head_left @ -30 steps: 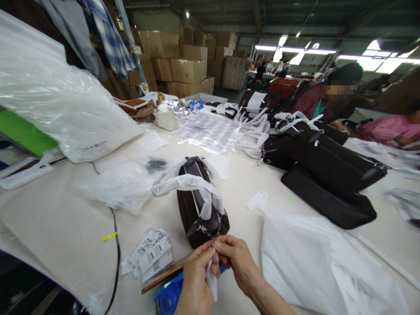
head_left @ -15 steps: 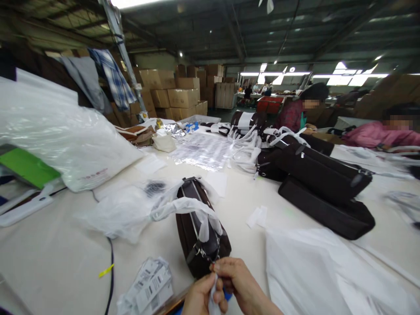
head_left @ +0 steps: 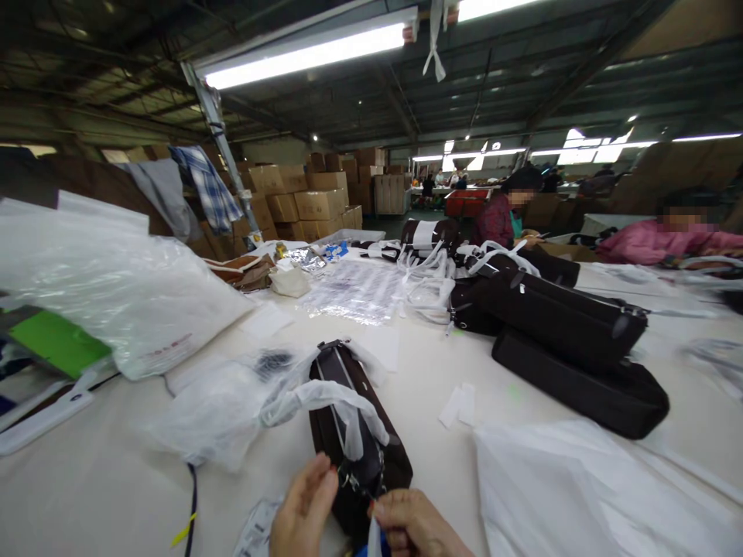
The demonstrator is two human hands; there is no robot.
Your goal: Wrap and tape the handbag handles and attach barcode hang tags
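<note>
one dark bag lies lengthwise away, far end leftward; right hand pinches white strip, grip of left hand unclear.

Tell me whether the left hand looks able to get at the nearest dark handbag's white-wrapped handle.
Probably yes: the left hand is at the near end of the dark handbag, the white-wrapped handle arches just beyond, and nothing visible blocks the way.
</note>
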